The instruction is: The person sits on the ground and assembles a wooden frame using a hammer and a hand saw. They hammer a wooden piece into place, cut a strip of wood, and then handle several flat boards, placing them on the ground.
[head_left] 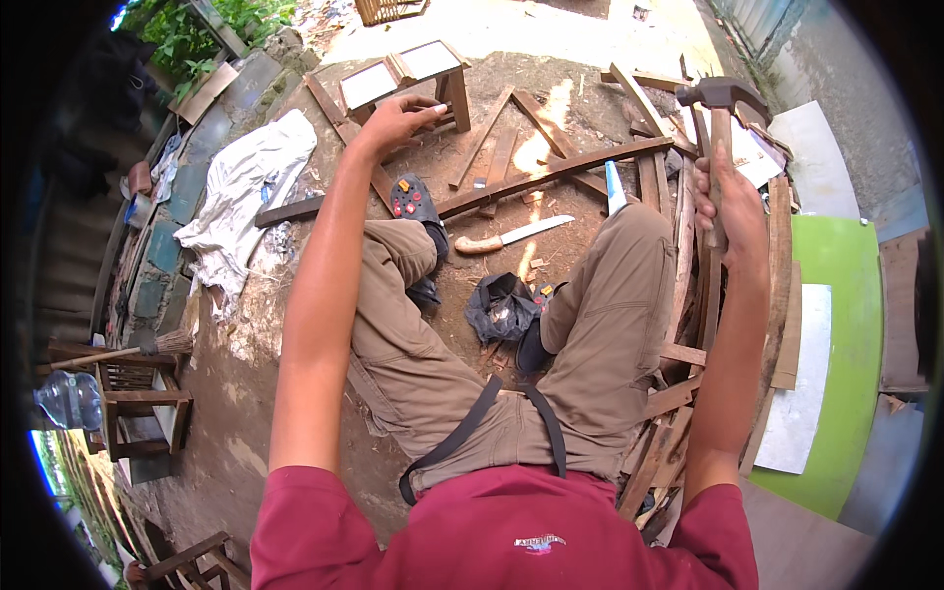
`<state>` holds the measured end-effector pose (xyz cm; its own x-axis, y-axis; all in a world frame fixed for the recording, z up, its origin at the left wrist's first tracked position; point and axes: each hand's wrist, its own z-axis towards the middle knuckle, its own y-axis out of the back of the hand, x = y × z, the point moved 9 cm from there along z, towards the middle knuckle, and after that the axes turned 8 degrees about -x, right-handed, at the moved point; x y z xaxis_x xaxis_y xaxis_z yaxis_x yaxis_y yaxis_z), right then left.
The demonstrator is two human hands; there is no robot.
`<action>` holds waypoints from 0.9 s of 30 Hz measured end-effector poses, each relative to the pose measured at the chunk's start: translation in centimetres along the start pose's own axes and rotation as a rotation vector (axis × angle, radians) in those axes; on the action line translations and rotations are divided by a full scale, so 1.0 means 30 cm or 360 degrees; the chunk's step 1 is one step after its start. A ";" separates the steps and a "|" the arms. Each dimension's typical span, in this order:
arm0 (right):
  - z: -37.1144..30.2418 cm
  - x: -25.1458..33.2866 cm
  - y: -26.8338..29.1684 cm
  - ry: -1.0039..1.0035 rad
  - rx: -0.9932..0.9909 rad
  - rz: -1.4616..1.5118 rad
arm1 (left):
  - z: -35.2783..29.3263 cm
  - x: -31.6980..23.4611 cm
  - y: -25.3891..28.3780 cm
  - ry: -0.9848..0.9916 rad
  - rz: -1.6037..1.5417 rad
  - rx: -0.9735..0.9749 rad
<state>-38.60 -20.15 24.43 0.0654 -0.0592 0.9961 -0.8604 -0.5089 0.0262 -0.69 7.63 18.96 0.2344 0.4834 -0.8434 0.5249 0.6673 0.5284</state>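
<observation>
My right hand (736, 202) is raised on the right, wrapped round the handle of a claw hammer (724, 93), its dark metal head upward. My left hand (401, 123) reaches forward beside a small dark wooden stool-like piece (454, 93) with white panels on top. The fingertips of that hand come together; whether they pinch something small or touch the wood cannot be made out. Between my feet and the stool lies a long dark wooden strip (551, 175). A knife (511, 234) with a pale wooden handle rests on the ground in front of me.
A black plastic bag (500, 307) sits open between my shoes. Wooden offcuts (678, 379) are heaped along my right side, beside a green board (836, 374). To the left lie a white cloth (251, 187), a wooden rack (146, 398) and a clear bottle (69, 400).
</observation>
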 end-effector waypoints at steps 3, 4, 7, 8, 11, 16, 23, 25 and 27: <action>0.102 0.046 0.017 0.0097 -0.0091 -0.0225 | -0.058 -0.072 0.008 -0.0138 0.0097 0.0064; 0.171 0.026 0.050 0.0183 -0.0119 -0.0468 | -0.067 -0.100 -0.002 -0.0238 0.0216 0.0113; 0.292 -0.153 0.068 0.0063 -0.0135 -0.0769 | -0.096 -0.152 -0.073 -0.0407 0.0389 0.0267; 0.320 -0.255 0.048 0.0011 -0.0050 -0.0711 | -0.100 -0.148 -0.091 -0.0431 0.0460 0.0367; 0.377 -0.555 -0.005 -0.0216 0.0046 -0.0659 | -0.071 -0.088 -0.123 -0.0390 0.0808 0.0684; 0.462 -0.873 0.016 -0.0464 0.0150 -0.0561 | 0.121 -0.070 -0.174 -0.0544 0.1204 0.0697; 0.541 -1.325 -0.119 -0.1085 0.0601 -0.0586 | 0.387 0.423 -0.243 -0.0312 0.1368 0.0929; 0.543 -1.438 -0.118 -0.1223 0.0668 -0.0545 | 0.447 0.553 -0.319 -0.0281 0.1496 0.1068; 0.539 -1.505 -0.160 -0.1267 0.0660 -0.0404 | 0.515 0.709 -0.379 -0.0416 0.1531 0.0996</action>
<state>-29.24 -28.92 -22.04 0.6858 -0.3974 0.6097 -0.5337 -0.8442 0.0500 10.98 1.57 -6.50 0.8758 0.4567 -0.1562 0.3336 -0.3387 0.8798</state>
